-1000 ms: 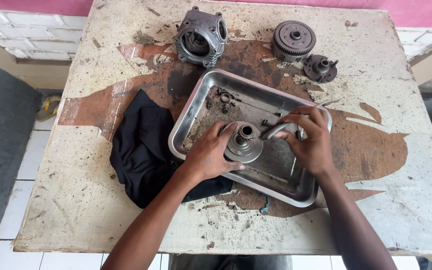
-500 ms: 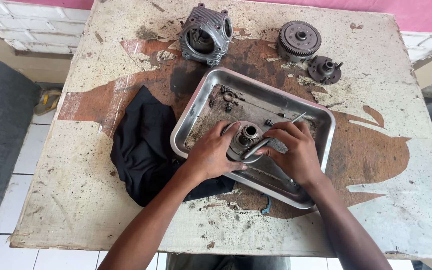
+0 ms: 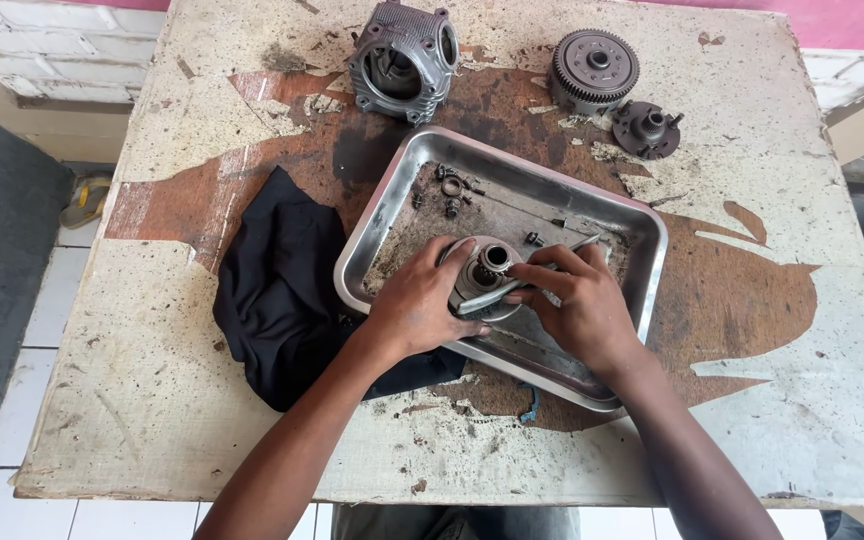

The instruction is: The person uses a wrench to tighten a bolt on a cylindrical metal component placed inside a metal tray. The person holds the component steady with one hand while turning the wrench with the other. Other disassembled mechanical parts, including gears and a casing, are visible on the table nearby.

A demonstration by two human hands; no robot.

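Observation:
A dirty steel tray [image 3: 642, 290] lies in the middle of a worn table. Inside it stands a round metal hub part [image 3: 487, 268] with a short central shaft. My left hand [image 3: 422, 300] grips this part from its left side. My right hand [image 3: 577, 305] holds a thin metal tool [image 3: 542, 272] whose tip lies across the part's near rim, its other end pointing to the tray's far right. Several small loose metal bits [image 3: 452, 188] lie at the tray's far left.
A black rag [image 3: 287, 285] lies left of the tray, partly under it. Behind the tray sit a finned engine cylinder [image 3: 404, 62], a toothed clutch gear [image 3: 592, 70] and a small round plate [image 3: 649, 128]. The table's edges are near on all sides.
My right hand has slid left and down with the tool, from beside the part to its near rim. My left hand stays on the part. The camera has shifted slightly.

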